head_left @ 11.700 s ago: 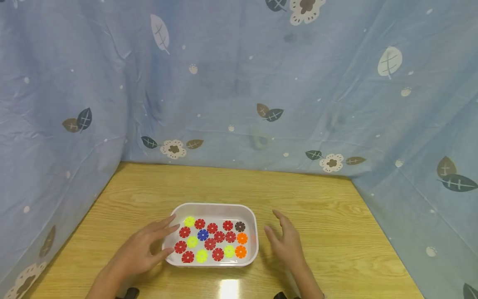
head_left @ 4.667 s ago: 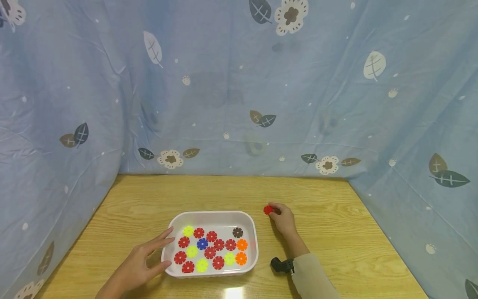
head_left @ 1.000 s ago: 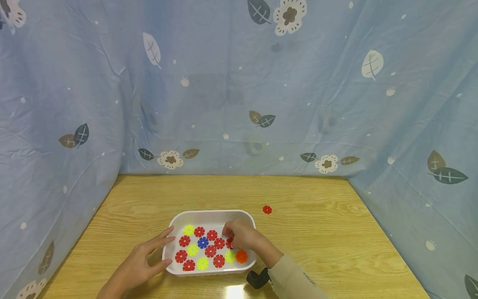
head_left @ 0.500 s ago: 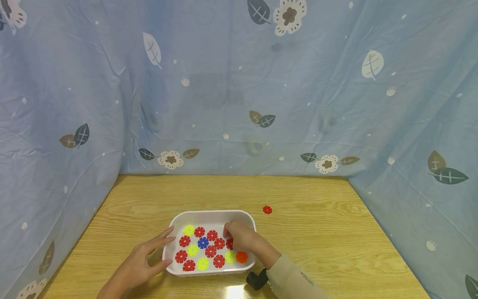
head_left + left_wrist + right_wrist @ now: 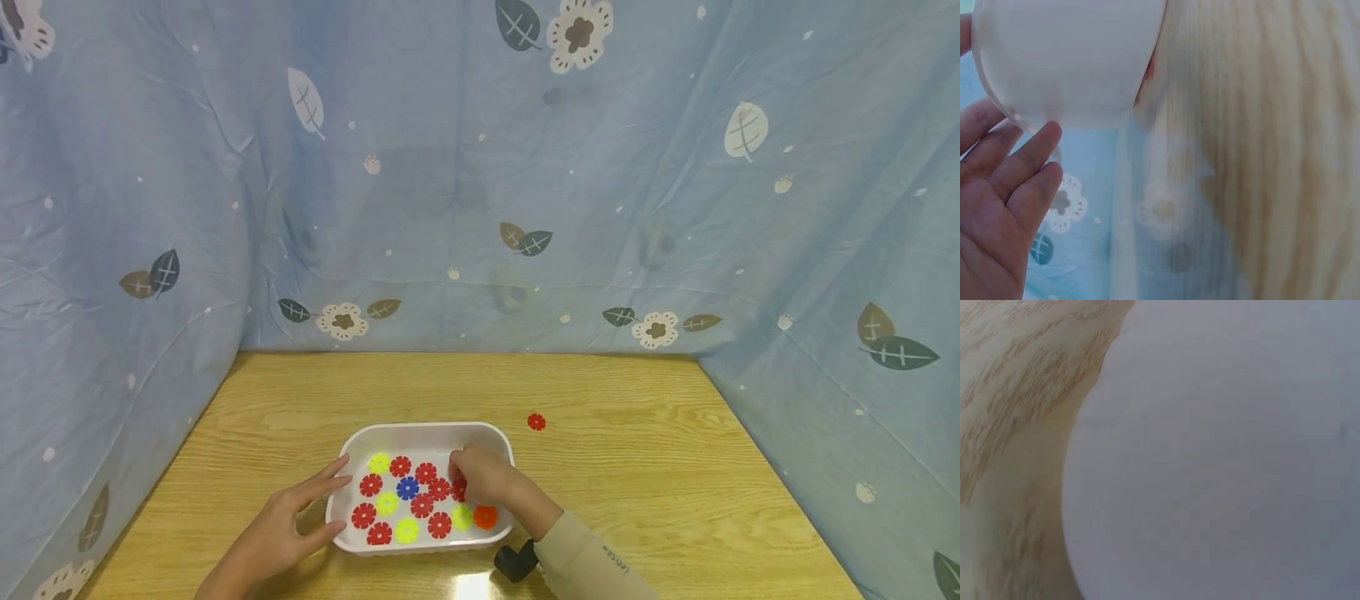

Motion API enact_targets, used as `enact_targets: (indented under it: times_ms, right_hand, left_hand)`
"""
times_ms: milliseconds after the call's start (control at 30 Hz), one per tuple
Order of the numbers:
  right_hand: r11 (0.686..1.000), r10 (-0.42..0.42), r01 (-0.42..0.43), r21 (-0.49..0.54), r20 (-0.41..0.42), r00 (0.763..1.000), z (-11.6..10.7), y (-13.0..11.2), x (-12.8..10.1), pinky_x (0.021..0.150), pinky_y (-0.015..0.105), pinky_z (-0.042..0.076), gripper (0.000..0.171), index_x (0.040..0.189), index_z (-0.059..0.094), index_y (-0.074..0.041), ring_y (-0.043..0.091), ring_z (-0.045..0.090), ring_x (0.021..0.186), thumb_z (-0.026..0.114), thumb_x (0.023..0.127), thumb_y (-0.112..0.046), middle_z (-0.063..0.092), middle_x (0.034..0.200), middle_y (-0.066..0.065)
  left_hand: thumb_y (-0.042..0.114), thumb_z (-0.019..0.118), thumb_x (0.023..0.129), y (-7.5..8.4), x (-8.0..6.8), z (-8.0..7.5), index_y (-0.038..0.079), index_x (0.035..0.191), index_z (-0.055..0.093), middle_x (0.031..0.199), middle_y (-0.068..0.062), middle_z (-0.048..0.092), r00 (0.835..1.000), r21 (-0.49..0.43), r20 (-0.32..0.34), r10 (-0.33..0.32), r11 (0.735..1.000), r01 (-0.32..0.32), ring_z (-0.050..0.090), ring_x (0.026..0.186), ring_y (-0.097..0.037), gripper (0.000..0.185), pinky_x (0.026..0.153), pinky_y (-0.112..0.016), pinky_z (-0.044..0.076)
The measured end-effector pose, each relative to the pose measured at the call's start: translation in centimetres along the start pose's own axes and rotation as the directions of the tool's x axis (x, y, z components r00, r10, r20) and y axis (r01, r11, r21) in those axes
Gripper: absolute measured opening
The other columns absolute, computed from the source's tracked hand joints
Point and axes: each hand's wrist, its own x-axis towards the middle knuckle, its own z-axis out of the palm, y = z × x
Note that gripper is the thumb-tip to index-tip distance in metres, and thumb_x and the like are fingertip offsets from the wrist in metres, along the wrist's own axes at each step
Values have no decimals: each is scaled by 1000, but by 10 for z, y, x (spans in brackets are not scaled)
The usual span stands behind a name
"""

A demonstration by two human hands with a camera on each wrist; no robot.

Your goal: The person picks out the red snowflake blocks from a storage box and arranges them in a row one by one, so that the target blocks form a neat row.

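Note:
A white tray [image 5: 420, 426] holds several small notched plastic snowflake discs in red, yellow, blue and orange. My left hand [image 5: 279, 523] rests at the tray's left end, fingers spread and touching the rim. In the left wrist view that hand [image 5: 1007, 184] has its fingertips against the outer wall of the tray [image 5: 1072, 59]. My right hand [image 5: 486, 477] reaches into the tray's right side and pinches a red snowflake disc [image 5: 459, 490], partly covered by its fingers. One red disc [image 5: 537, 422] lies on the table, beyond the tray's right corner.
An orange disc [image 5: 485, 517] and a yellow disc [image 5: 462, 517] lie just below my right hand. The wooden table [image 5: 637, 467] is bordered by a blue patterned cloth [image 5: 420, 183] on its back and sides. The right wrist view is filled mostly by the tray wall [image 5: 1210, 456].
Since the oldest frame, my right hand has set one red disc on the table and returned into the tray. Lately, the red discs near its fingertips shifted slightly left. My left hand stays put.

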Motion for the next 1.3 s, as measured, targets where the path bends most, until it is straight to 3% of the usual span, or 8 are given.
enact_targets:
  times_ms: [133,433,667,1033,1300]
  right_hand:
    - [1000,-5,5,-12,-2,1000,-1,-2,-2,58,16,40,27,78,56,-17,6,42,67,70,65,2,48,74,-7]
    - [999,-40,40,0,-22,999,-1,-1,0,58,14,39,32,79,52,-17,6,42,67,71,63,4,47,72,-7]
    - [998,-51,51,39,7,999,-1,1,2,59,14,41,33,78,54,-18,6,43,67,71,62,5,49,72,-8]
    - [988,-101,97,123,31,994,-4,4,3,55,14,41,28,74,54,-18,5,43,63,67,67,6,50,67,-9]
    - [970,-100,92,225,24,995,-9,3,-2,58,15,42,22,77,57,-15,5,46,65,67,70,3,54,71,-7]
  left_hand:
    - [40,65,78,1,0,-1,28,121,56,138,11,40,1000,-15,17,-12,1000,12,42,125,-21,45,91,-47,44]
    - [39,66,78,1,0,0,27,120,56,138,10,41,1000,-10,6,-8,1000,8,43,124,-22,45,91,-46,44]
    - [40,65,78,0,-1,0,28,120,56,138,10,41,1000,1,5,-6,1000,6,43,124,-21,44,91,-47,43]
    - [36,67,77,1,0,1,27,118,58,137,11,42,999,14,-25,27,1000,-27,39,124,-4,43,91,-40,46]
    - [37,67,77,1,1,2,27,118,58,137,10,42,1000,21,-22,17,1000,-17,42,124,-16,43,91,-44,45]
